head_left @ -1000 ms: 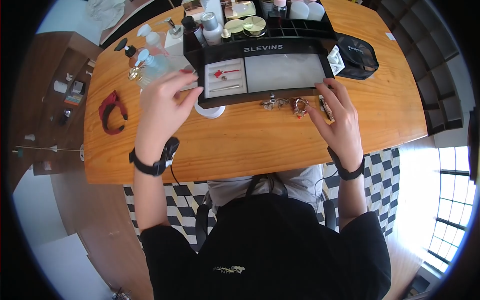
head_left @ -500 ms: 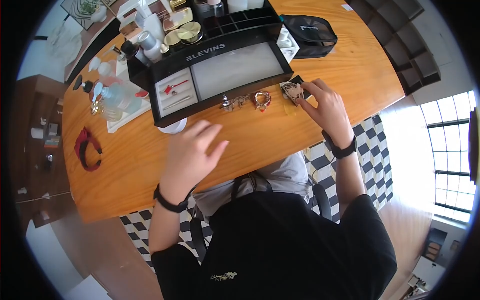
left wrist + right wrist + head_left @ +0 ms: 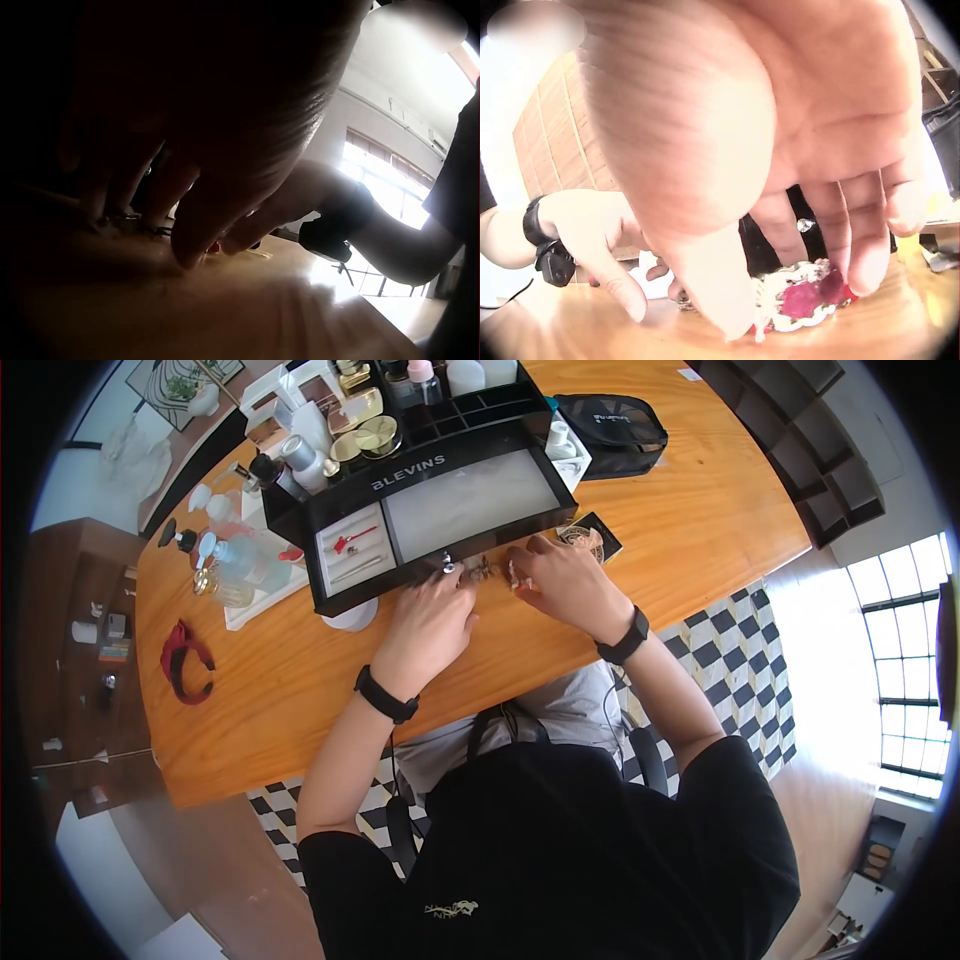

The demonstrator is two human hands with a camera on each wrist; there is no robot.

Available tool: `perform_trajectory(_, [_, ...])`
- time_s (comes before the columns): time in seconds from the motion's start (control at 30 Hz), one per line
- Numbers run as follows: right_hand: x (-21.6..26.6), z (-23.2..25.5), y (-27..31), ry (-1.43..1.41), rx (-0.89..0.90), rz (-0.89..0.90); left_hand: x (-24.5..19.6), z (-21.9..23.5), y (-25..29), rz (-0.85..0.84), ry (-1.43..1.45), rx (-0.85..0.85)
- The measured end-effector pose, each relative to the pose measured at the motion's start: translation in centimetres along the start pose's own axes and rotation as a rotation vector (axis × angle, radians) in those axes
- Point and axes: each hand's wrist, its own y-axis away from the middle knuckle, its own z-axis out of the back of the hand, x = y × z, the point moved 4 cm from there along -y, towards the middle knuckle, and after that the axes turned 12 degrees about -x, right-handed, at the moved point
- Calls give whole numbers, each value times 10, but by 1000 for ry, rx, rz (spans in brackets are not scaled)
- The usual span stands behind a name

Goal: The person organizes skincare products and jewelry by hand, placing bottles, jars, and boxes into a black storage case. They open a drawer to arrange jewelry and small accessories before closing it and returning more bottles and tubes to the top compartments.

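Observation:
My right hand (image 3: 572, 588) pinches a silvery bracelet with deep red stones (image 3: 802, 298) between thumb and fingers, low over the wooden table. Beside it, the fingertips of my left hand (image 3: 430, 622) reach down to a silvery chain with charms (image 3: 484, 568), just in front of the drawer. The left thumb (image 3: 628, 300) stands apart from this chain in the right wrist view. Behind both hands, the black BLEVINS drawer (image 3: 325, 598) stands pulled out. Its left compartment holds a red piece of jewellery (image 3: 352, 540) and a thin silvery stick (image 3: 357, 568).
Right of my right hand lies a small black card (image 3: 612, 546) with a patterned piece on it. A round white lid (image 3: 352, 618) sits partly under the drawer, and a red headband (image 3: 184, 662) lies at left. Pump bottles (image 3: 240, 560) and a black mesh pouch (image 3: 612, 436) flank the organizer.
My right hand has left the drawer's edge, been at the black card, then moved left to the red-stone bracelet. My left hand has come off the drawer and moved over to the charm chain.

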Motion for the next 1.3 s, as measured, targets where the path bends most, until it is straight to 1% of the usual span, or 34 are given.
perform_trajectory(0.13, [13, 13, 5, -9, 68, 24, 8, 4, 13, 39, 41, 4])
perform_trajectory(0.2, [26, 30, 5, -135, 145, 30, 12, 3, 19, 64, 99, -18])
perform_trajectory(0.23, [32, 40, 2, -134, 146, 30, 14, 2, 21, 64, 100, -19])
perform_trajectory(0.3, [53, 66, -9, -285, -5, 141, 19, 1, 25, 112, 126, -40])
perform_trajectory(0.33, [61, 80, -20, -286, -5, 138, 20, 0, 25, 111, 127, -38])
perform_trajectory(0.4, [77, 104, -48, -268, -188, 198, 22, 0, 27, 93, 131, -38])
perform_trajectory(0.43, [80, 101, -62, -270, -191, 196, 20, 2, 28, 92, 129, -36])
perform_trajectory(0.5, [81, 99, -94, -232, -320, 199, 12, 2, 25, 86, 82, 42])
perform_trajectory(0.53, [76, 90, -106, -230, -325, 200, 9, 2, 25, 82, 78, 39])
perform_trajectory(0.57, [70, 72, -117, -136, -307, 219, 6, 2, 27, 59, 63, 25])
perform_trajectory(0.6, [71, 67, -123, -42, -287, 236, 4, 3, 28, 37, 48, 11])
perform_trajectory(0.63, [71, 64, -124, -43, -290, 238, 2, 3, 29, 37, 46, 10])
perform_trajectory(0.7, [69, 54, -127, 23, -99, 137, -2, 5, 30, 24, 22, -13])
perform_trajectory(0.73, [68, 52, -129, 22, -97, 141, -2, 5, 30, 28, 22, -15])
perform_trajectory(0.8, [60, 48, -130, 71, -88, 54, 0, 4, 30, 28, 19, -35])
perform_trajectory(0.83, [58, 49, -128, 72, -90, 51, 2, 2, 30, 24, 19, -34])
perform_trajectory(0.9, [56, 55, -120, 41, -102, 56, 5, 0, 30, 12, 44, -107])
perform_trajectory(0.93, [54, 55, -116, 44, -102, 53, 5, 0, 29, 9, 47, -107])
perform_trajectory(1.0, [57, 67, -107, -60, -363, 147, 6, 1, 28, 33, 64, -102])
perform_trajectory(1.03, [58, 71, -102, -61, -360, 149, 9, -1, 28, 36, 66, -102])
perform_trajectory(1.1, [65, 92, -86, -217, -442, 231, 13, 0, 27, 2, 129, -227])
perform_trajectory(1.13, [68, 101, -75, -295, -294, 159, 9, 7, 25, 4, 129, -228])
perform_trajectory(1.17, [67, 108, -64, -295, -293, 159, 6, 16, 23, 41, 338, -218])
perform_trajectory(1.2, [66, 111, -54, -344, -215, 174, 1, 26, 22, 80, 548, -207])
perform_trajectory(1.23, [66, 112, -45, -393, -138, 189, -4, 34, 22, 81, 549, -206])
perform_trajectory(1.3, [61, 114, -32, -392, -114, 176, -11, 48, 21, 155, 868, -230])
